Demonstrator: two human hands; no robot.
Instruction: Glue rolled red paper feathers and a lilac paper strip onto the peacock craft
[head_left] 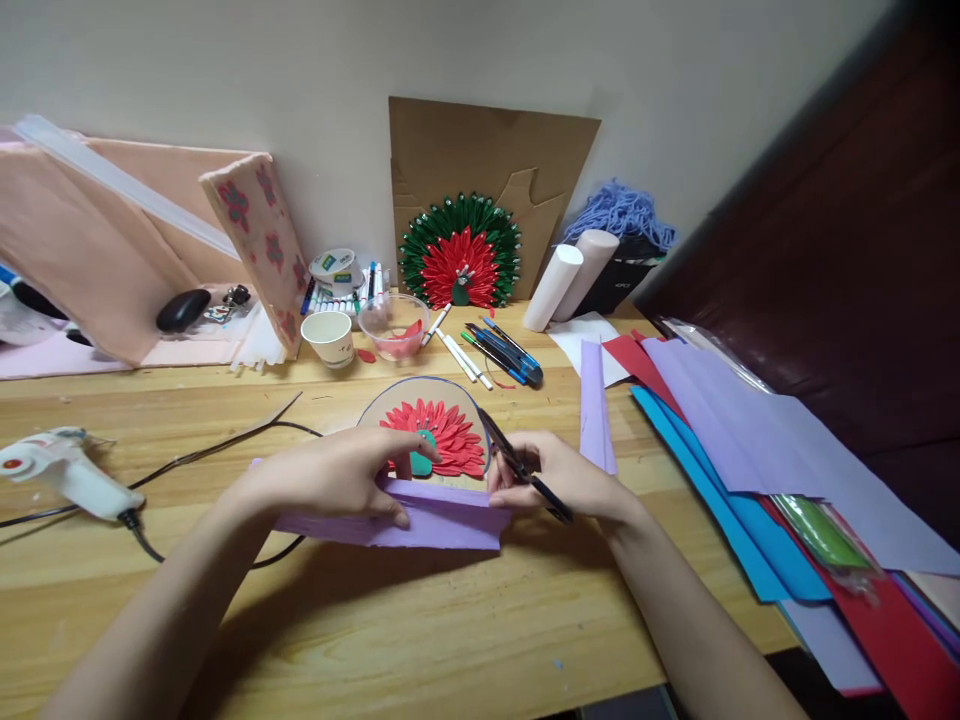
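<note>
A folded strip of purple paper (420, 522) lies across the wooden table in front of me. My left hand (341, 472) pinches its upper edge, thumb underneath and fingers on top. My right hand (559, 478) holds the strip's right end and also grips black scissors (517, 465), whose blades point up and left. Just behind the strip lies a round cardboard disc (390, 400) with red paper petals (442, 432) and a small teal piece.
A white glue gun (64, 468) with a black cord lies at left. Sheets of purple, blue and red paper (750, 450) are stacked at right. Behind stand a paper cup (328, 338), a plastic bowl (393, 327), pens (502, 352) and a green-and-red peacock craft (459, 252).
</note>
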